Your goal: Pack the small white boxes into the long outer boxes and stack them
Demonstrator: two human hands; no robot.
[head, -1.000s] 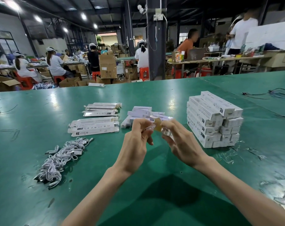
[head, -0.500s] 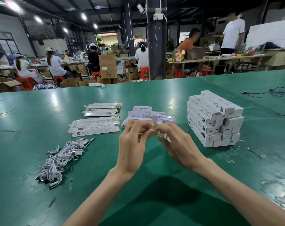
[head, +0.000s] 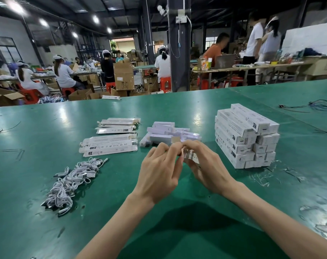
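Observation:
My left hand and my right hand meet over the green table, both with fingers curled round one long outer box seen end on. Its brown end flap sticks up between my fingertips. Just beyond my hands lies a pile of small white boxes. Flat, unfolded outer boxes lie to the left in two groups, the far group behind. A stack of packed outer boxes stands to the right.
A heap of white cables lies at the left front. Dark wires trail on the table at far right. Plastic scraps lie beside the stack. Beyond the table's far edge, people work at benches among cardboard cartons.
My hands have shifted slightly and drawn closer together on the outer box. The brown flap now shows above my fingertips. The piles on the table have not moved.

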